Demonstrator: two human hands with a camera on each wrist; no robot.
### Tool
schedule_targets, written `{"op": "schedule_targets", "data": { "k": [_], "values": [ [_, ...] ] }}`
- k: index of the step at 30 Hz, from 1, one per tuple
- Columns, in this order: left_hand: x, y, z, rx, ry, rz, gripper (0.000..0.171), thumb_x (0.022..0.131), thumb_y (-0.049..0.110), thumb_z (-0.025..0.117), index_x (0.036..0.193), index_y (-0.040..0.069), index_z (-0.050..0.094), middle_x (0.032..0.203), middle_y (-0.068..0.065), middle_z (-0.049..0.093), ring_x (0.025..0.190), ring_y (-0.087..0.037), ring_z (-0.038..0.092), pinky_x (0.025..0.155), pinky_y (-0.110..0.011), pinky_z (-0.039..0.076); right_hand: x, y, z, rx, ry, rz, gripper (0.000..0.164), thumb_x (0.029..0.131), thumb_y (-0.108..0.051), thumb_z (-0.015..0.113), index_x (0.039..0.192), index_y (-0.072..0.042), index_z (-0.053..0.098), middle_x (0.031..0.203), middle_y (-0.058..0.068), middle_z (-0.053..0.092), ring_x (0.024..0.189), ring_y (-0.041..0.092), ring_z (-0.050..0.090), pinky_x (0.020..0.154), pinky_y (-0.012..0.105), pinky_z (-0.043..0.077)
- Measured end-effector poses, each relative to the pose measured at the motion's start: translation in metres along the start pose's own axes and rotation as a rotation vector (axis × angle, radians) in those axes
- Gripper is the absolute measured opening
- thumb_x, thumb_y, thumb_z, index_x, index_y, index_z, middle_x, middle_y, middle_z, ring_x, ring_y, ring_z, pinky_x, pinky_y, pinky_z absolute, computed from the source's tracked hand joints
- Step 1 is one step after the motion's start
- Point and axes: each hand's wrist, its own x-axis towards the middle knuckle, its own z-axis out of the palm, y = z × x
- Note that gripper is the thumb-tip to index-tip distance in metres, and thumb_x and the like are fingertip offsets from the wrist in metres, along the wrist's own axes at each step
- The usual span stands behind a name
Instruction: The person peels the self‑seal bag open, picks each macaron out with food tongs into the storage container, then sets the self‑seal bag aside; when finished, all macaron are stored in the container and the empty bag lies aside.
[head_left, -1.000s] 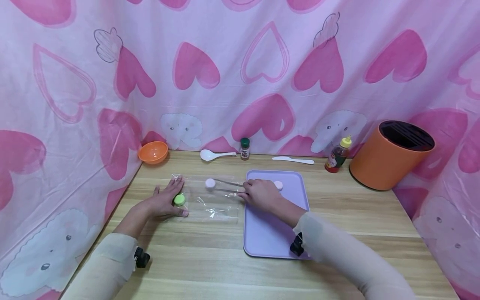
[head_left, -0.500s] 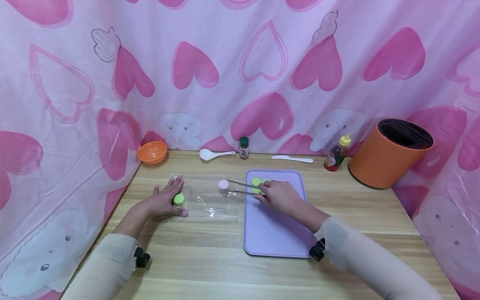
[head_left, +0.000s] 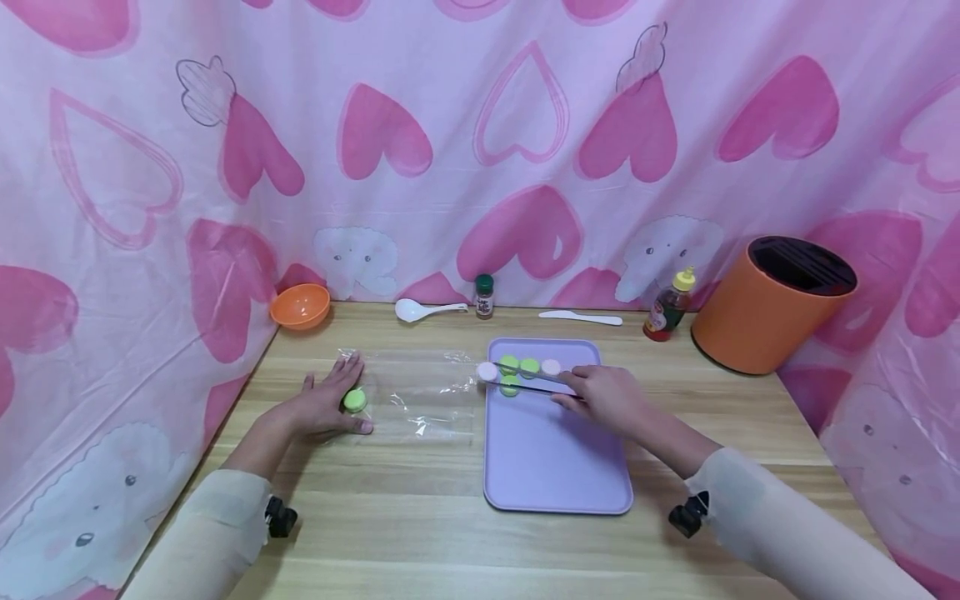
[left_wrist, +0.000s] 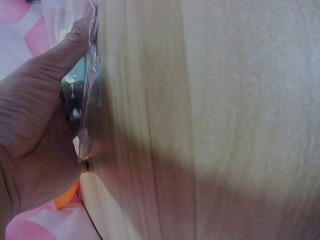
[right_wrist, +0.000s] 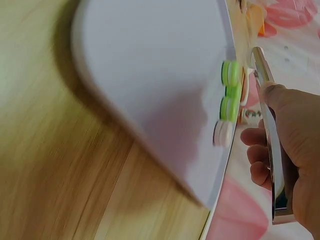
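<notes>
My left hand (head_left: 327, 406) lies with fingers and thumb spread along the left end of a clear plastic bag (head_left: 420, 400). A green macaron (head_left: 355, 400) sits by its palm, at that end of the bag; the left wrist view shows the thumb against the crinkled plastic (left_wrist: 90, 107). My right hand (head_left: 606, 398) grips metal tongs (right_wrist: 271, 145) over the purple tray (head_left: 555, 467). A pale pink macaron (head_left: 487, 372) is between the tong tips, above the tray's left edge. Several green macarons (head_left: 529, 367) and a pale pink macaron (right_wrist: 222, 133) rest near the tray's far end.
Along the back stand an orange bowl (head_left: 300, 307), a white spoon (head_left: 423, 310), a green-capped spice jar (head_left: 483, 297), a white knife (head_left: 581, 317) and a yellow-capped sauce bottle (head_left: 670, 307). An orange knife block (head_left: 768, 312) is at the back right, before a pink curtain (head_left: 420, 192).
My right hand has moved right, carrying the pale pink macaron in the tongs from above the bag to the tray's left edge. The left hand has stayed in place on the bag.
</notes>
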Motion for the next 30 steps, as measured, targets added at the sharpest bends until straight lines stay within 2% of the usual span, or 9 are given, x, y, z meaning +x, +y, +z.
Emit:
{"op": "schedule_targets", "data": {
  "k": [8,15,18,22,30],
  "values": [
    [0.000,-0.002,0.000,0.000,-0.005,-0.005,0.139,0.087,0.063,0.088,0.177,0.005,0.000,0.187,-0.018,-0.012,0.171,-0.048,-0.017,0.125,-0.085,-0.017,-0.024,0.020,-0.009,0.032,-0.070,0.064,0.036,0.100,-0.038,0.084,0.118,-0.006,0.084,0.097,0.009,0.083,0.074,0.017,0.075,0.071,0.041,0.068],
    [0.002,-0.003,-0.001,0.007,-0.011,-0.006,0.140,0.086,0.064,0.088,0.177,0.005,-0.001,0.187,-0.019,-0.012,0.171,-0.048,-0.017,0.125,-0.085,-0.017,-0.038,0.032,-0.015,0.037,-0.108,0.077,0.035,0.100,-0.036,0.084,0.117,-0.005,0.085,0.095,0.008,0.082,0.068,0.013,0.068,0.067,0.039,0.067],
    [0.002,-0.003,-0.002,0.010,-0.016,-0.011,0.140,0.087,0.064,0.088,0.177,0.005,-0.001,0.187,-0.019,-0.013,0.171,-0.048,-0.017,0.125,-0.085,-0.017,-0.043,0.036,-0.017,0.040,-0.121,0.082,0.034,0.099,-0.035,0.085,0.116,-0.006,0.085,0.098,0.010,0.084,0.072,0.018,0.075,0.072,0.043,0.069],
    [0.002,-0.002,-0.003,0.010,-0.020,-0.013,0.139,0.088,0.063,0.088,0.177,0.004,-0.002,0.186,-0.019,-0.014,0.171,-0.048,-0.017,0.125,-0.085,-0.017,-0.048,0.039,-0.019,0.042,-0.155,0.107,0.035,0.098,-0.036,0.086,0.119,-0.007,0.086,0.108,0.014,0.085,0.084,0.027,0.082,0.079,0.049,0.071],
    [0.004,-0.002,-0.002,0.014,-0.012,-0.004,0.138,0.088,0.062,0.088,0.177,0.003,0.000,0.186,-0.020,-0.013,0.171,-0.048,-0.016,0.125,-0.086,-0.016,-0.047,0.041,-0.020,0.040,-0.210,0.112,0.036,0.099,-0.039,0.084,0.118,-0.009,0.086,0.104,0.011,0.085,0.079,0.021,0.079,0.077,0.044,0.071]
  ]
}}
